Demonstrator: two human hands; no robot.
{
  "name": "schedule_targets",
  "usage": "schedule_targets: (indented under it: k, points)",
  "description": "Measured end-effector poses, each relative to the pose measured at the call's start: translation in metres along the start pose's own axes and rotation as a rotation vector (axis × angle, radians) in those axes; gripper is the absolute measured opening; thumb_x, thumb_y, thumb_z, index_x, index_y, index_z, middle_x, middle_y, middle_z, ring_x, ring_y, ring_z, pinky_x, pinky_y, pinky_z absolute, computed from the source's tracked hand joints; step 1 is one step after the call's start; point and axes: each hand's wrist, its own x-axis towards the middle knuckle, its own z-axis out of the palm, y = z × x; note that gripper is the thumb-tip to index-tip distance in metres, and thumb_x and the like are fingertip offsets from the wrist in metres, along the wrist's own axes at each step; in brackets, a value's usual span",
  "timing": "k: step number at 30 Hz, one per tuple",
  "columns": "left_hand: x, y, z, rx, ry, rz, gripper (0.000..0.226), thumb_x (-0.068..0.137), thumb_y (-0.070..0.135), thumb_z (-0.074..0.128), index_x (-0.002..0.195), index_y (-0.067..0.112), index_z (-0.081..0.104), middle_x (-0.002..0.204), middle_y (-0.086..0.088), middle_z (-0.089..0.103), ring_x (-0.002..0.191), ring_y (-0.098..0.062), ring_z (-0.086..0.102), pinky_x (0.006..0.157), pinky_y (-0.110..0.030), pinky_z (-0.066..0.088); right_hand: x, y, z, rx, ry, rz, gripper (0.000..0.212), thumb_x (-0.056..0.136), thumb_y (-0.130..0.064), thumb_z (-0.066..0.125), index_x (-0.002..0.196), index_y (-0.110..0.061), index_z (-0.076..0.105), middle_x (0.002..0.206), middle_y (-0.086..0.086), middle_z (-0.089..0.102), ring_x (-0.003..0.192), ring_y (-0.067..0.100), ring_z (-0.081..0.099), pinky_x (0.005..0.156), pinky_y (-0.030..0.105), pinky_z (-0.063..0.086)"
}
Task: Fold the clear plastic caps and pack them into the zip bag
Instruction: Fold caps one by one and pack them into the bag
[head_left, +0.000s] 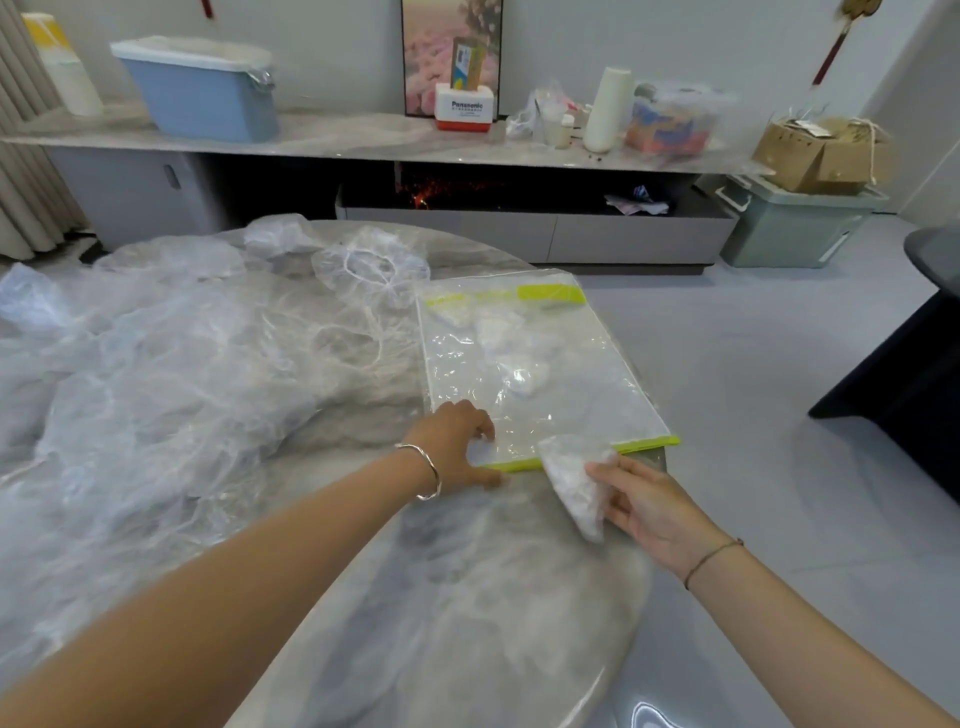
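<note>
My right hand (649, 506) pinches a folded cap (574, 480) — it looks soft, light, slippery. My left hand (454, 449) grips the zip bag (524, 374) by its green edge.

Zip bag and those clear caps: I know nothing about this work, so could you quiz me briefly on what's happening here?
1. True or false: the right hand holds a folded cap.
2. Which hand grips the zip bag at its near green edge? A. left hand B. right hand
3. Fill in: the loose caps lie heaped on the table, to the bag's ____.
Key: 1 true; 2 A; 3 left.
</note>
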Motion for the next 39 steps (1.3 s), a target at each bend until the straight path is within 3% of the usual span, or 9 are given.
schedule_targets:
  k: [11, 15, 18, 21, 25, 29, 33, 36, 39]
  points:
    - [0.019, -0.008, 0.003, -0.207, -0.055, -0.053, 0.033, 0.078, 0.037, 0.072, 0.106, 0.022, 0.062, 0.111, 0.001, 0.054, 0.102, -0.014, 0.050, 0.091, -0.024, 0.041, 0.005, 0.004, 0.002, 0.001, 0.031, -0.022, 0.029, 0.083, 0.007, 0.063, 0.111, -0.001, 0.058, 0.105, 0.017, 0.065, 0.084, 0.021, 0.064, 0.063, 0.019, 0.056]
    - [0.007, -0.009, 0.008, -0.090, 0.033, 0.079, 0.016, 0.084, 0.034, 0.066, 0.091, 0.020, 0.063, 0.096, 0.003, 0.049, 0.095, -0.018, 0.050, 0.084, -0.028, 0.041, -0.001, 0.007, 0.001, -0.245, 0.058, -0.110, 0.012, 0.082, 0.003, 0.067, 0.088, -0.008, 0.065, 0.079, 0.007, 0.065, 0.067, 0.012, 0.060, 0.057, 0.012, 0.050]
    - [-0.003, -0.007, 0.015, -0.162, 0.181, 0.113, 0.013, 0.090, 0.027, 0.059, 0.086, 0.014, 0.059, 0.097, -0.001, 0.057, 0.091, -0.020, 0.052, 0.081, -0.038, 0.044, -0.005, 0.008, 0.002, -0.654, 0.209, -0.463, 0.017, 0.081, -0.001, 0.068, 0.074, -0.014, 0.060, 0.067, -0.005, 0.056, 0.062, 0.010, 0.050, 0.053, 0.007, 0.037]
    - [-0.013, 0.000, 0.015, -0.305, 0.417, 0.158, 0.013, 0.092, 0.026, 0.049, 0.085, 0.016, 0.051, 0.100, 0.005, 0.064, 0.089, -0.018, 0.056, 0.077, -0.033, 0.044, -0.015, -0.007, 0.010, -0.829, 0.390, -1.027, 0.013, 0.086, -0.003, 0.058, 0.083, -0.016, 0.059, 0.081, -0.009, 0.055, 0.070, 0.008, 0.050, 0.059, 0.013, 0.038]
    - [-0.022, 0.008, 0.011, -0.389, 0.494, 0.182, 0.016, 0.096, 0.032, 0.043, 0.086, 0.020, 0.043, 0.107, 0.010, 0.066, 0.091, -0.017, 0.059, 0.074, -0.035, 0.047, -0.013, -0.001, 0.024, -1.050, 0.229, -1.363, 0.015, 0.084, -0.005, 0.051, 0.083, -0.011, 0.064, 0.093, -0.005, 0.052, 0.076, 0.007, 0.052, 0.064, 0.007, 0.036]
    - [-0.033, 0.015, 0.014, -0.468, 0.490, 0.149, 0.020, 0.097, 0.040, 0.038, 0.087, 0.023, 0.039, 0.106, 0.014, 0.065, 0.094, -0.016, 0.062, 0.071, -0.035, 0.049, 0.005, 0.036, 0.028, -1.222, 0.115, -1.284, 0.022, 0.081, -0.014, 0.045, 0.083, -0.011, 0.067, 0.101, -0.004, 0.058, 0.083, 0.017, 0.063, 0.064, 0.023, 0.047]
    - [-0.042, 0.017, 0.021, -0.517, 0.474, 0.132, 0.019, 0.096, 0.043, 0.037, 0.088, 0.025, 0.039, 0.101, 0.019, 0.062, 0.100, -0.012, 0.061, 0.076, -0.033, 0.048, 0.012, 0.059, 0.027, -1.273, 0.109, -1.028, 0.040, 0.088, -0.025, 0.035, 0.104, -0.014, 0.070, 0.119, 0.000, 0.063, 0.103, 0.018, 0.064, 0.081, 0.020, 0.046]
    - [-0.047, 0.015, 0.024, -0.513, 0.461, 0.136, 0.013, 0.098, 0.034, 0.040, 0.089, 0.024, 0.040, 0.102, 0.019, 0.062, 0.098, -0.011, 0.061, 0.073, -0.027, 0.046, 0.009, 0.060, 0.030, -1.307, 0.007, -0.876, 0.063, 0.090, -0.044, 0.017, 0.136, -0.018, 0.051, 0.147, -0.010, 0.036, 0.134, 0.003, 0.034, 0.108, 0.010, 0.017]
    - [-0.052, 0.015, 0.026, -0.527, 0.428, 0.167, 0.017, 0.096, 0.036, 0.038, 0.090, 0.022, 0.044, 0.107, 0.015, 0.064, 0.100, -0.006, 0.060, 0.079, -0.026, 0.048, 0.013, 0.053, 0.035, -1.421, -0.146, -0.801, 0.076, 0.084, -0.051, -0.002, 0.150, -0.021, 0.021, 0.154, -0.014, 0.010, 0.142, 0.000, 0.005, 0.112, 0.012, -0.005]
